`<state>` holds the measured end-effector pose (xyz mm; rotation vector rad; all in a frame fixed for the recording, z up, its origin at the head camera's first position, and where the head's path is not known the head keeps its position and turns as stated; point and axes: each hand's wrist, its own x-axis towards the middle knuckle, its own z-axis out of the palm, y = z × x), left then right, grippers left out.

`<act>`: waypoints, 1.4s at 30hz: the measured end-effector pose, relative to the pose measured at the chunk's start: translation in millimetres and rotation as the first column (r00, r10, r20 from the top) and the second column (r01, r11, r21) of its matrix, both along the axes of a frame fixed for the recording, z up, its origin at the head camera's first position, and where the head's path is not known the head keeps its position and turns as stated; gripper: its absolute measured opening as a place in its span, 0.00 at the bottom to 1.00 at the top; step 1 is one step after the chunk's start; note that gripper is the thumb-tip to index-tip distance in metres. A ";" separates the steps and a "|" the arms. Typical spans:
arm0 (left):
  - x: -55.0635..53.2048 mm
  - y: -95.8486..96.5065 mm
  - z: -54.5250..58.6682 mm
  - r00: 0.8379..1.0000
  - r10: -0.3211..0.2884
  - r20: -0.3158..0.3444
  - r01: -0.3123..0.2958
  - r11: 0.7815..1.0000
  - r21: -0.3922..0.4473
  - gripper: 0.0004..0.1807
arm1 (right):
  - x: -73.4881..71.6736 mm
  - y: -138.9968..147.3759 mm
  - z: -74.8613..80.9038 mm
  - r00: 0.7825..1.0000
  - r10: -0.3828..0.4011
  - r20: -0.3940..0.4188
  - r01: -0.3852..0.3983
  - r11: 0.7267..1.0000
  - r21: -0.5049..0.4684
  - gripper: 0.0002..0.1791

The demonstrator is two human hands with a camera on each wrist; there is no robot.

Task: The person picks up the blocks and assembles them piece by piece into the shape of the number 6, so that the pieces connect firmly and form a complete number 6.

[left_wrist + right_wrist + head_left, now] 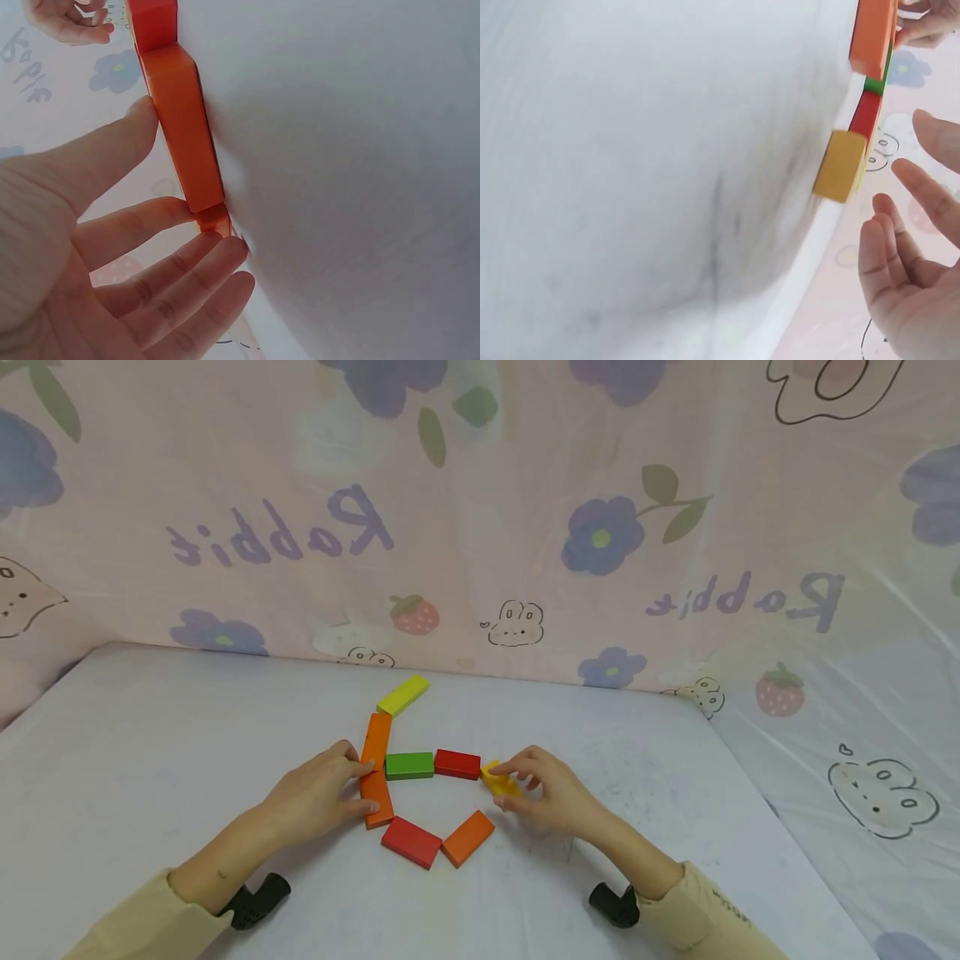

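Note:
In the head view, small coloured blocks lie end to end in a loop. On the left side of the loop, my left hand (318,793) touches the lower orange block (377,800) with its thumb, and its index finger meets the joint with the upper orange block (376,739). Those fingers are only slightly bent, as the left wrist view shows. At the right end of the row, my right hand (551,793) hovers around a yellow block (501,781). The right wrist view shows its fingers (922,187) spread and apart from that yellow block.
A green block (409,766) and a red block (457,764) form the middle row. Below lie another red block (412,842) and a tilted orange block (468,838). A yellow-green block (403,695) slants at the top. Patterned cloth (480,527) hangs behind the white table (187,735).

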<state>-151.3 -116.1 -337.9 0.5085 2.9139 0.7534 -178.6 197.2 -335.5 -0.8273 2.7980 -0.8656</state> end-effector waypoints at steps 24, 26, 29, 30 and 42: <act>0.4 0.7 -2.6 1.000 0.005 0.001 -0.005 1.000 0.001 0.31 | -17.5 20.3 -4.6 0.988 0.104 0.118 -0.113 0.990 0.078 0.26; 0.4 0.6 -2.7 1.000 0.006 0.000 -0.006 1.000 0.002 0.31 | -18.2 20.7 -4.4 0.988 0.106 0.110 -0.115 0.990 0.081 0.26; -0.1 0.4 -3.0 1.000 0.004 0.001 -0.004 1.000 0.001 0.31 | -18.9 20.6 -3.8 0.990 0.094 0.107 -0.102 0.992 0.079 0.26; -0.4 0.2 -3.1 1.000 0.004 0.001 -0.004 1.000 0.002 0.31 | -19.1 20.4 -3.7 0.990 0.084 0.110 -0.093 0.992 0.080 0.26; -1.5 0.2 -2.0 1.000 0.004 0.003 -0.004 1.000 -0.010 0.31 | -20.6 14.9 -5.6 0.993 0.008 0.114 -0.016 0.997 0.073 0.26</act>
